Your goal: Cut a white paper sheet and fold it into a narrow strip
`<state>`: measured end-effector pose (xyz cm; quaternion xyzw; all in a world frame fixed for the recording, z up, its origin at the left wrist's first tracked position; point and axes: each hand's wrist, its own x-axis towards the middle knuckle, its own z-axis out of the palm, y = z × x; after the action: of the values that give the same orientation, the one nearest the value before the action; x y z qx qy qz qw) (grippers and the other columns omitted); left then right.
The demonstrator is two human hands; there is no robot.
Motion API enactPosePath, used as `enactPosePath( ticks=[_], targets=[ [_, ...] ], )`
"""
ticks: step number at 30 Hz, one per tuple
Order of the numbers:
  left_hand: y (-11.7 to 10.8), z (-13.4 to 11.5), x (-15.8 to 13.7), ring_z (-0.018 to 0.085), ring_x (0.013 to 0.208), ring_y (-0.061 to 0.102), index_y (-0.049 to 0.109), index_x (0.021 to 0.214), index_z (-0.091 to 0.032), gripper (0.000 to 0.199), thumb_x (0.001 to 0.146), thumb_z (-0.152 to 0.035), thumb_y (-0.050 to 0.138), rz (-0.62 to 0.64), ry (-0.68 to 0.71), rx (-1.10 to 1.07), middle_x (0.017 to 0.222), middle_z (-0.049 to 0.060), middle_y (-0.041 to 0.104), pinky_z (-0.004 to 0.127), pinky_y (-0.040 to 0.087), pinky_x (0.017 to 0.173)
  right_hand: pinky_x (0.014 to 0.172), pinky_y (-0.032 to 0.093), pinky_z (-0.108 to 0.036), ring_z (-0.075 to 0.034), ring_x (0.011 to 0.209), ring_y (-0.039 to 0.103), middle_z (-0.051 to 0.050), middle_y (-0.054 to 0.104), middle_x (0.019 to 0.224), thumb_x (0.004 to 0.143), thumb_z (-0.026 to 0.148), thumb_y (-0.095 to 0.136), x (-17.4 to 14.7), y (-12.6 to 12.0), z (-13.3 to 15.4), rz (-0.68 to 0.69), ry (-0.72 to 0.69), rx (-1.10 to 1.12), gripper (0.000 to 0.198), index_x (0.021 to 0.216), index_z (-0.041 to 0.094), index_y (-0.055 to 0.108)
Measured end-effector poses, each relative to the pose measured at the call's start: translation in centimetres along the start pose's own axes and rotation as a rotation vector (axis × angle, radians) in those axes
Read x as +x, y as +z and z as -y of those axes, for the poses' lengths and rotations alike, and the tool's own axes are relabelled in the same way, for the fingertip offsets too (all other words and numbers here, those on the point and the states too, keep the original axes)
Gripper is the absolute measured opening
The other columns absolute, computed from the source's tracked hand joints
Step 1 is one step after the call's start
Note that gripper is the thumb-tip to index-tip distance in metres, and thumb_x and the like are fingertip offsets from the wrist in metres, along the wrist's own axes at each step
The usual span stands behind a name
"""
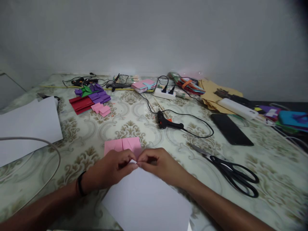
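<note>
A white sheet of paper (146,199) lies turned cornerwise toward me at the near edge of the table. At its far corner, my left hand (117,166) pinches the paper between thumb and fingertips. Right beside it my right hand (156,162) pinches the same corner, so the two sets of fingertips almost meet. The tip of the corner is mostly hidden by the fingers. Just beyond the hands rests a folded pink paper (122,143) with a seam down its middle, partly covered by them. Black-handled scissors (231,170) lie partly open to the right.
A black glue gun (168,122) with a looping cord lies mid-table. A black phone (231,129) is at right. White sheets (29,125) and a cable (56,154) lie left. Folded purple papers (99,97), a power strip (165,93) and yellow envelopes (216,88) stand farther back.
</note>
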<state>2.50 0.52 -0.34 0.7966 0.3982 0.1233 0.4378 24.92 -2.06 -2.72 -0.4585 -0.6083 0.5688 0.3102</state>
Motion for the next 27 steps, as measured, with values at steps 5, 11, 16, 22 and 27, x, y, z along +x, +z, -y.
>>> enactPosePath(
  ticks=[5, 11, 16, 22, 27],
  targets=[
    [-0.1, -0.5, -0.2, 0.011, 0.057, 0.050, 0.067, 0.078, -0.018, 0.026, 0.097, -0.030, 0.055, -0.004, 0.032, 0.065, 0.064, -0.003, 0.062, 0.024, 0.033, 0.054, 0.063, 0.042, -0.026, -0.013, 0.068, 0.054, 0.001, 0.064, 0.074, 0.089, 0.034, 0.072, -0.2, 0.6, 0.2, 0.026, -0.022, -0.011, 0.022, 0.075, 0.018, 0.069],
    [-1.4, -0.1, -0.5, 0.012, 0.064, 0.058, 0.069, 0.082, -0.019, 0.026, 0.099, -0.030, 0.051, -0.149, 0.034, 0.102, 0.073, -0.002, 0.070, 0.023, 0.039, 0.058, 0.062, 0.041, -0.025, -0.012, 0.067, 0.053, 0.001, 0.061, 0.072, 0.089, 0.031, 0.070, -0.2, -0.7, 0.6, 0.022, 0.001, -0.032, 0.021, 0.075, 0.017, 0.067],
    [-3.8, 0.8, -0.6, 0.012, 0.060, 0.056, 0.068, 0.083, -0.019, 0.026, 0.097, -0.035, 0.053, -0.244, 0.011, 0.098, 0.069, -0.002, 0.068, 0.023, 0.038, 0.056, 0.060, 0.042, -0.024, -0.013, 0.065, 0.055, -0.001, 0.065, 0.072, 0.086, 0.032, 0.071, -0.1, -2.7, 0.6, 0.050, 0.027, -0.055, 0.020, 0.075, 0.016, 0.067],
    [-6.2, 2.6, -0.2, 0.014, 0.064, 0.055, 0.067, 0.082, -0.018, 0.032, 0.097, -0.044, 0.056, -0.349, -0.009, 0.046, 0.070, -0.002, 0.063, 0.023, 0.041, 0.058, 0.058, 0.039, -0.023, -0.011, 0.061, 0.050, 0.001, 0.061, 0.069, 0.086, 0.036, 0.073, 0.1, -6.2, 0.4, 0.120, 0.005, -0.119, 0.023, 0.075, 0.016, 0.067],
    [-7.0, 3.8, 0.2, 0.012, 0.061, 0.050, 0.063, 0.079, -0.018, 0.036, 0.097, -0.048, 0.057, -0.288, -0.007, -0.007, 0.066, -0.003, 0.055, 0.022, 0.038, 0.056, 0.057, 0.038, -0.024, -0.011, 0.058, 0.050, 0.003, 0.059, 0.064, 0.087, 0.037, 0.071, -0.2, -8.0, 0.9, 0.156, -0.019, -0.221, 0.024, 0.075, 0.017, 0.067]
  ],
)
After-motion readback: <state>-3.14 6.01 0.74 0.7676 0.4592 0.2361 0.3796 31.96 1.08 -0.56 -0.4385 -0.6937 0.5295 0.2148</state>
